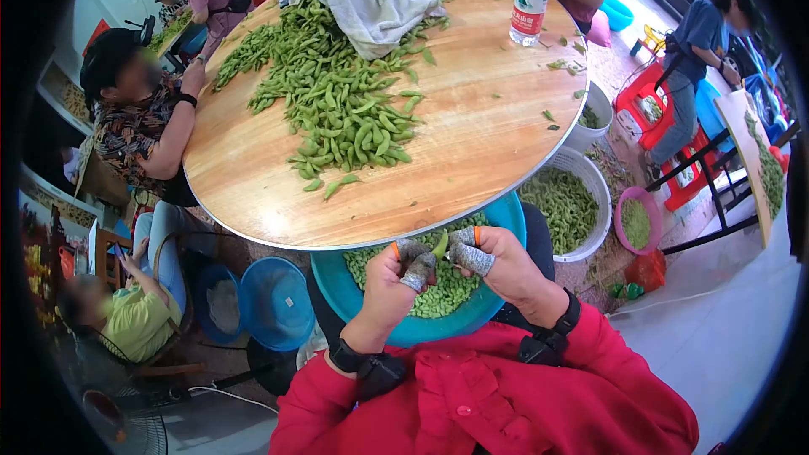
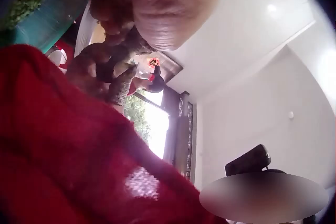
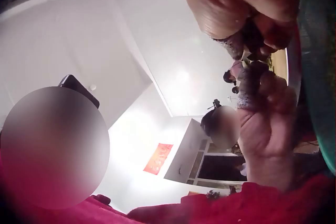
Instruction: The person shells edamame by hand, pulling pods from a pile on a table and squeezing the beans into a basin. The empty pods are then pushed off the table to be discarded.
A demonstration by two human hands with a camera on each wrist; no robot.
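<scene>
A green soybean pod (image 1: 442, 244) stands between my two hands, above a teal basin (image 1: 327, 291) of shelled green beans (image 1: 442, 297). My left hand (image 1: 388, 286) pinches the pod from one side with thumb and forefinger. From the other side my right hand (image 1: 510, 265) pinches it at its end. Grey knitted covers with orange edges wrap the thumbs and forefingers. The left wrist view shows the heel of the left hand (image 2: 168, 6) up close; in the right wrist view, the right hand (image 3: 241, 3) hides most of the pod.
Just beyond the basin is the edge of a round wooden table (image 1: 472, 168), bearing a heap of pods (image 1: 337, 101), a grey cloth (image 1: 362, 4) and a water bottle (image 1: 529, 0). A white basket of pods (image 1: 569, 206) stands right, blue tubs (image 1: 274, 303) left. Several people sit or stand around.
</scene>
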